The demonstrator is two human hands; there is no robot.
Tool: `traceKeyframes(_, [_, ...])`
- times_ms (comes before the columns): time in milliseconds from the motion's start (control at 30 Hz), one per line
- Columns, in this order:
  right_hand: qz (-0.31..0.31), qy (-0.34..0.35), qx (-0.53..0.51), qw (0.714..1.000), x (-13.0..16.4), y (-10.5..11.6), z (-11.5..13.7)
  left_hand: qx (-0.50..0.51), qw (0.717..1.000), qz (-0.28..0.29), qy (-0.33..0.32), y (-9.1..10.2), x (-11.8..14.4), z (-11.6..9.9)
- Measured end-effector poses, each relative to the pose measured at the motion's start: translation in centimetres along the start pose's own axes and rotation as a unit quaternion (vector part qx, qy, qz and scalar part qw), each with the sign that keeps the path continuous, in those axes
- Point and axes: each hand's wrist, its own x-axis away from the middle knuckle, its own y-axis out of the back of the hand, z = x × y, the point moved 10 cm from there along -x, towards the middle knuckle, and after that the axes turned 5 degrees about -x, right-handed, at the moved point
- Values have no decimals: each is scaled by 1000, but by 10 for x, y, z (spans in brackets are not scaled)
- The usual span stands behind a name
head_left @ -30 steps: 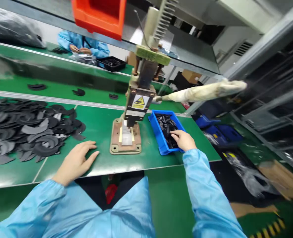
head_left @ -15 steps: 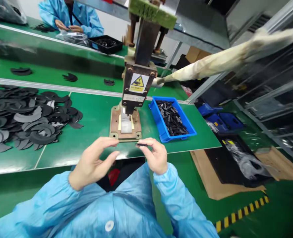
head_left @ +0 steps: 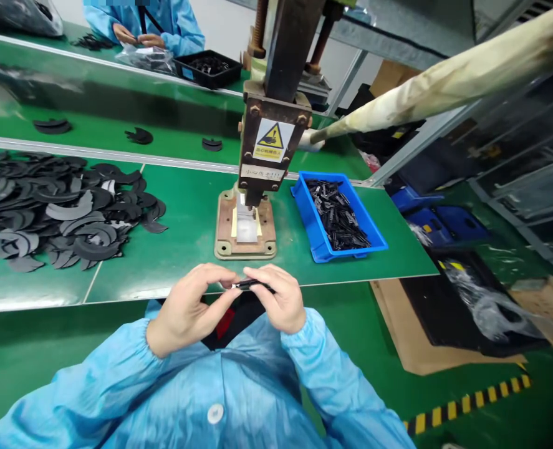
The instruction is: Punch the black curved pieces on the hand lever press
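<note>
A small, narrow black plastic strip [head_left: 247,284] is held level between my hands, just in front of the bench edge. My right hand [head_left: 278,296] pinches its right part between thumb and fingers. At the strip's left end, the thumb and forefinger of my left hand [head_left: 194,305] close together, with a small pale spot showing there. Straight ahead stands a hand press [head_left: 269,140] bearing a yellow warning label. Its base plate [head_left: 224,240] carries a pale metal block [head_left: 247,229] under the ram. To the right, a blue bin [head_left: 320,249] holds many similar black strips.
A heap of dark curved pieces [head_left: 65,212] covers the bench's left side. Several more lie on the raised strip [head_left: 173,134] behind. The press's wrapped lever [head_left: 411,93] reaches out to the right. Across the bench, a person in blue [head_left: 177,28] works beside a black tray [head_left: 213,72].
My left hand has moved right and closed on the strip's left end. The right hand has drawn slightly back and left with the strip. The camera view has shifted.
</note>
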Motion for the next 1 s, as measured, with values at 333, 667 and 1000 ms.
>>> traceKeyframes(333, [149,125,95,976,-8,-19,10,321,868,203,319,-52,11,53])
traceKeyframes(667, [-131,95,190,968,-91,124,50,307,905,99,278,-33,-57,108])
traceKeyframes(1000, [-178,223,175,942,-168,160,142,-156,983,98,17,-35,-124,124])
